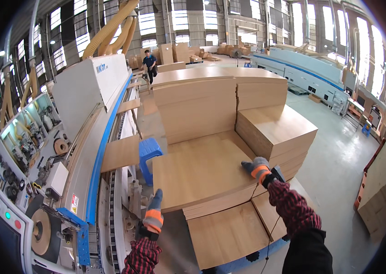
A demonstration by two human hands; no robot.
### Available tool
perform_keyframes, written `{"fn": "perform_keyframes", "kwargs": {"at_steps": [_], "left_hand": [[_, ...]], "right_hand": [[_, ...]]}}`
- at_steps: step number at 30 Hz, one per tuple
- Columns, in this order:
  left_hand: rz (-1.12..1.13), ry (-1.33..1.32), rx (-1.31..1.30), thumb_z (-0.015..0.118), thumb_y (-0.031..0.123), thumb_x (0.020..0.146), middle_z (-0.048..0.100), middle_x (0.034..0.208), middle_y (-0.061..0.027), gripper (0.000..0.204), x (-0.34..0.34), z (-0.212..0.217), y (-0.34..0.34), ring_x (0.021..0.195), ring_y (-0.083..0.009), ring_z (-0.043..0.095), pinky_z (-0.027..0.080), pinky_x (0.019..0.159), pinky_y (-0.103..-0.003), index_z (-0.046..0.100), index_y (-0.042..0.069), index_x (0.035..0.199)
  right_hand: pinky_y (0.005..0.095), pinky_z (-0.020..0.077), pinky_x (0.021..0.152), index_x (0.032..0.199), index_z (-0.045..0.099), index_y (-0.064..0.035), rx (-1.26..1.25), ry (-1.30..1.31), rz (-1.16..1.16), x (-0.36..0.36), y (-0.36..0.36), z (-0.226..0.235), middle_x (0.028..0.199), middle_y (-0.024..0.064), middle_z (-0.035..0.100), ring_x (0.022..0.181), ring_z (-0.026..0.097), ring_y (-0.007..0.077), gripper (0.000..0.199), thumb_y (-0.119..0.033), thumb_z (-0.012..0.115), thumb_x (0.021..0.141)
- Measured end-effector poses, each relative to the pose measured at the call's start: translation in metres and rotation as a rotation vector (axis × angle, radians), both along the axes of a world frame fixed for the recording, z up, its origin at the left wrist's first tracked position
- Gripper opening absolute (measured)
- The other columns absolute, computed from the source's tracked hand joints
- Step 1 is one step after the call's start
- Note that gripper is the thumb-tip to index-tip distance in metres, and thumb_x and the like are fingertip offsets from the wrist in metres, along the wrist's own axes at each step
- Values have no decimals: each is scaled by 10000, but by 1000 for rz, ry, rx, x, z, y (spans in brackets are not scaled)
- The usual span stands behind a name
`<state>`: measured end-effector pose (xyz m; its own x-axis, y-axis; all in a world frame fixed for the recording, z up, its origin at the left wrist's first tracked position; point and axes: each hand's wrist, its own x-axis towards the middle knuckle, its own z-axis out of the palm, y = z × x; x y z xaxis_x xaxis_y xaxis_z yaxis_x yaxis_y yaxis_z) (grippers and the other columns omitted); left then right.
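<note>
Head view of a panel-handling station beside a long edge-banding machine (pixel 88 118). The landmark is the top wooden panel (pixel 202 171) of the nearest stack, a broad light-oak sheet lying flat.

The right hand (pixel 259 170), in a grey glove with an orange cuff, rests palm-down on the right edge of this panel, fingers spread flat rather than clamped. A small dark object sits just behind its wrist; what it is cannot be told. The left hand (pixel 154 214), gloved alike, hangs just beyond the panel's near left corner, between it and the machine; whether it touches the edge, and whether its fingers are curled or apart, cannot be told.

Judged from this posture, the step in hand is taking hold of the top panel to shift it off the stack. The next move would call for a firm grip at both sides and a level slide leftward toward the machine's feed line, where another panel (pixel 120 153) already lies, left of the landmark.

A blue plastic stool (pixel 148 153) stands at the landmark's far left corner. Taller panel stacks (pixel 229 100) rise behind it, lower panels (pixel 227 233) lie in front. No containers with visible contents appear near the landmark. A person (pixel 149 64) stands far behind.
</note>
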<state>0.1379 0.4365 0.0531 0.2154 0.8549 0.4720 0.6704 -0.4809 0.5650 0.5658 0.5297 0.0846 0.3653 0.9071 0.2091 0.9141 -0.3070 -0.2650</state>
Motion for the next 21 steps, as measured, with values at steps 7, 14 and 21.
{"fn": "perform_keyframes", "kwargs": {"at_steps": [7,14,21], "left_hand": [[154,-615,-624,438,597,784,415,1247,-209,789,13,5,37,1184,-319,357,278,958,-322,383,-58,1222],[2,-408,-243,473,381,852,509,1126,-194,514,15,37,19,1070,-303,459,348,890,-332,465,-45,1139],[383,-1257,-389,566,141,831,559,1013,-23,350,-7,14,-129,868,-83,518,429,738,-219,495,7,1147]], "right_hand": [[400,437,685,796,642,-28,-218,-40,12,-4,25,42,813,152,634,800,593,321,600,-598,474,712],[401,444,728,846,640,-27,-100,28,-23,4,47,64,890,170,621,878,577,340,603,-593,523,674],[324,445,767,1185,506,-113,86,341,1112,4,-40,-18,1073,105,585,822,598,222,467,42,425,753]]}}
